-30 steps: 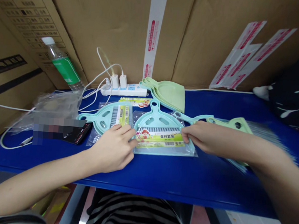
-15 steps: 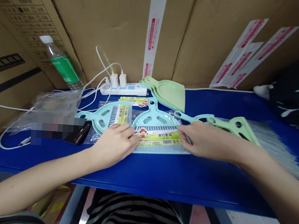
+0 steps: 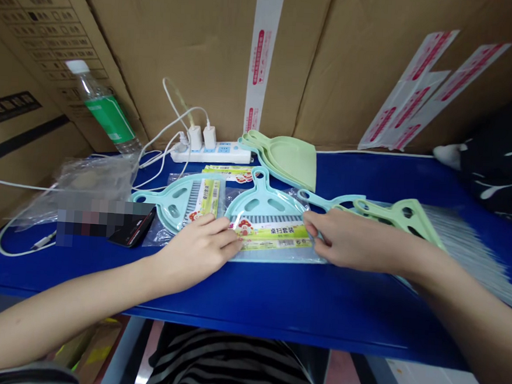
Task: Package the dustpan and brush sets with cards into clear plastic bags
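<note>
In the middle of the blue table lies a light-blue dustpan and brush set (image 3: 262,199) in a clear plastic bag (image 3: 278,255). A yellow-green label card (image 3: 274,234) shows over its bristles. My left hand (image 3: 204,244) is closed at the bag's left edge, fingers curled over the film and the card's end. At the right edge my right hand (image 3: 344,236) pinches the bag between thumb and fingers. Another bagged light-blue set (image 3: 171,206) lies beside my left hand. Behind my right forearm are light-blue and green brushes (image 3: 386,211), partly hidden.
Green and blue dustpans (image 3: 291,159) are stacked at the back, near more label cards (image 3: 228,172). A power strip (image 3: 212,153) with chargers and cables stands left of them. Further left are a bottle (image 3: 110,117), loose plastic bags (image 3: 94,178) and a dark flat object (image 3: 133,227). Cardboard (image 3: 197,36) walls the back.
The fingers of my left hand have shifted slightly right and down along the bag. My right hand keeps its pinch, and the bagged set stays in place.
</note>
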The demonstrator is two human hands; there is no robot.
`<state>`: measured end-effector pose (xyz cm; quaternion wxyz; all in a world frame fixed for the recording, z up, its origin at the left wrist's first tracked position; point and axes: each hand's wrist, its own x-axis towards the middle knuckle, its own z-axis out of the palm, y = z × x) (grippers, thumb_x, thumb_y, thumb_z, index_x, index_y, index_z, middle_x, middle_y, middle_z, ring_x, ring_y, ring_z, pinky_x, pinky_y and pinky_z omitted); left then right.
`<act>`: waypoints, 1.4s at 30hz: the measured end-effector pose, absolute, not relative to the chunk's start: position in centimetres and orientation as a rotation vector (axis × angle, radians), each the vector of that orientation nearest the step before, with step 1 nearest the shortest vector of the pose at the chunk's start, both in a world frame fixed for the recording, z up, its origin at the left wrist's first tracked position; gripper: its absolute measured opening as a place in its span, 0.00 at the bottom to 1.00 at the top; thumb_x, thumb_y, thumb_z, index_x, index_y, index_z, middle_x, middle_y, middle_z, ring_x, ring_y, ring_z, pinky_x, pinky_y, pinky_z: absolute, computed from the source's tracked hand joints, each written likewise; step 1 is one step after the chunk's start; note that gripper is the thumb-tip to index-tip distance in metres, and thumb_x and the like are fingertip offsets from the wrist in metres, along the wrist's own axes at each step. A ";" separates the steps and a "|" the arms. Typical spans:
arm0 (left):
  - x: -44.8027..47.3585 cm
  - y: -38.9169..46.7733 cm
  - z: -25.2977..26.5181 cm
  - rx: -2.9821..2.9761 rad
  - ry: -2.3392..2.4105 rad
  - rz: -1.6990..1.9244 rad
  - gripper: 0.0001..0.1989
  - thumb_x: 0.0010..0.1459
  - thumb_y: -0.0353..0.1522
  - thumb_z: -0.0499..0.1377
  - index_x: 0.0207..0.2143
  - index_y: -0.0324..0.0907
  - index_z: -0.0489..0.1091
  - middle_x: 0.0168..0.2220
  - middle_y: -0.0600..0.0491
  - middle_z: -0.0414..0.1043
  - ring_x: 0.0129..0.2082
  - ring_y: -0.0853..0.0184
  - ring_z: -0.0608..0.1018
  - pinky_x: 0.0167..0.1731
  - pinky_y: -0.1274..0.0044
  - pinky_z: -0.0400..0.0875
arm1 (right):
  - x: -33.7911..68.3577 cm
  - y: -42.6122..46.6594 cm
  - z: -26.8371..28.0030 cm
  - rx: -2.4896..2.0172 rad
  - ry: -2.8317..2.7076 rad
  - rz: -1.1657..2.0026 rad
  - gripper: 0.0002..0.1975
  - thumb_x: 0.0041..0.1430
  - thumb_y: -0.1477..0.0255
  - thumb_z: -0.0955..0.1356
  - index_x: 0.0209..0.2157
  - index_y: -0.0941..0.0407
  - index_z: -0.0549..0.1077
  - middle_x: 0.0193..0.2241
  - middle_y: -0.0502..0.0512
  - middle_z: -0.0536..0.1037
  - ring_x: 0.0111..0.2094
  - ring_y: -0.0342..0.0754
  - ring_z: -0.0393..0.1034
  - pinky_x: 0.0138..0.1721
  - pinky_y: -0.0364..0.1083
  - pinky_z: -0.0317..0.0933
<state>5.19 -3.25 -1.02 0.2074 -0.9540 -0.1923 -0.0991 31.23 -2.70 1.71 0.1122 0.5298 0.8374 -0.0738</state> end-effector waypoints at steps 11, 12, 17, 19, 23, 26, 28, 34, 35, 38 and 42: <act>5.3 -3.8 -0.6 -2.566 -0.558 -0.125 0.09 0.61 0.23 0.54 0.35 0.37 0.74 0.25 0.52 0.73 0.30 0.66 0.73 0.31 0.74 0.63 | 31.1 -2.6 1.7 1.588 2.455 -0.284 0.10 0.51 0.78 0.60 0.22 0.51 0.53 0.16 0.47 0.62 0.16 0.43 0.56 0.21 0.44 0.47; 5.3 -3.8 -0.6 -2.567 -0.565 -0.130 0.08 0.61 0.23 0.54 0.35 0.37 0.74 0.25 0.53 0.73 0.30 0.66 0.73 0.31 0.74 0.64 | 31.2 -2.5 1.7 1.582 2.473 -0.300 0.10 0.50 0.78 0.60 0.22 0.51 0.53 0.15 0.47 0.62 0.16 0.43 0.56 0.21 0.44 0.47; 5.0 -3.8 -0.6 -2.604 -0.584 -0.227 0.07 0.59 0.23 0.56 0.36 0.38 0.74 0.26 0.54 0.74 0.30 0.65 0.75 0.30 0.75 0.67 | 31.4 -2.4 1.9 1.596 2.417 -0.335 0.09 0.51 0.78 0.60 0.23 0.51 0.54 0.17 0.47 0.63 0.17 0.43 0.58 0.21 0.44 0.49; 5.0 -3.8 -0.6 -2.621 -0.588 -0.239 0.07 0.58 0.23 0.56 0.37 0.38 0.74 0.26 0.54 0.74 0.29 0.65 0.76 0.28 0.75 0.68 | 31.4 -2.4 2.0 1.603 2.385 -0.345 0.10 0.52 0.79 0.60 0.23 0.51 0.55 0.19 0.48 0.64 0.18 0.43 0.59 0.22 0.44 0.50; 4.9 -3.8 -0.6 -2.632 -0.605 -0.205 0.08 0.57 0.23 0.57 0.36 0.38 0.74 0.27 0.54 0.74 0.26 0.66 0.76 0.25 0.75 0.68 | 31.6 -2.3 2.1 1.585 2.409 -0.384 0.09 0.52 0.78 0.59 0.23 0.51 0.54 0.19 0.48 0.64 0.18 0.44 0.57 0.21 0.44 0.50; 4.9 -3.8 -0.6 -2.623 -0.608 -0.175 0.08 0.57 0.23 0.56 0.37 0.38 0.73 0.27 0.55 0.73 0.25 0.66 0.76 0.23 0.76 0.67 | 31.8 -2.3 2.0 1.566 2.440 -0.410 0.09 0.52 0.76 0.60 0.23 0.51 0.53 0.18 0.49 0.64 0.18 0.44 0.57 0.21 0.45 0.51; 4.9 -3.8 -0.6 -2.617 -0.606 -0.161 0.09 0.58 0.23 0.55 0.38 0.38 0.73 0.27 0.55 0.73 0.24 0.67 0.75 0.22 0.76 0.66 | 31.9 -2.3 2.0 1.572 2.429 -0.414 0.09 0.53 0.75 0.59 0.23 0.51 0.54 0.19 0.50 0.66 0.19 0.45 0.59 0.22 0.45 0.52; 4.9 -3.6 -0.6 -2.685 -0.600 -0.171 0.07 0.58 0.24 0.55 0.36 0.37 0.72 0.27 0.54 0.72 0.23 0.67 0.75 0.22 0.76 0.68 | 32.1 -2.3 2.3 1.578 2.389 -0.470 0.07 0.57 0.73 0.57 0.25 0.52 0.57 0.22 0.52 0.68 0.22 0.47 0.62 0.25 0.46 0.54; 4.9 -3.6 -0.6 -2.699 -0.602 -0.165 0.07 0.58 0.25 0.54 0.36 0.38 0.72 0.27 0.54 0.72 0.23 0.67 0.75 0.22 0.76 0.68 | 32.1 -2.2 2.4 1.571 2.385 -0.494 0.07 0.57 0.72 0.56 0.25 0.52 0.58 0.22 0.52 0.68 0.23 0.48 0.63 0.26 0.47 0.55; 5.0 -3.6 -0.6 -2.713 -0.611 -0.141 0.07 0.59 0.25 0.54 0.37 0.38 0.71 0.28 0.54 0.73 0.23 0.67 0.76 0.23 0.76 0.69 | 32.3 -2.1 2.7 1.560 2.373 -0.589 0.07 0.56 0.71 0.56 0.27 0.52 0.61 0.24 0.53 0.69 0.26 0.50 0.65 0.29 0.47 0.57; 5.2 -3.6 -0.8 -2.692 -0.593 -0.148 0.09 0.58 0.24 0.54 0.40 0.38 0.71 0.29 0.54 0.73 0.24 0.66 0.77 0.23 0.75 0.70 | 32.5 -2.1 2.8 1.557 2.352 -0.639 0.10 0.57 0.70 0.55 0.30 0.52 0.65 0.26 0.55 0.69 0.29 0.51 0.66 0.32 0.49 0.59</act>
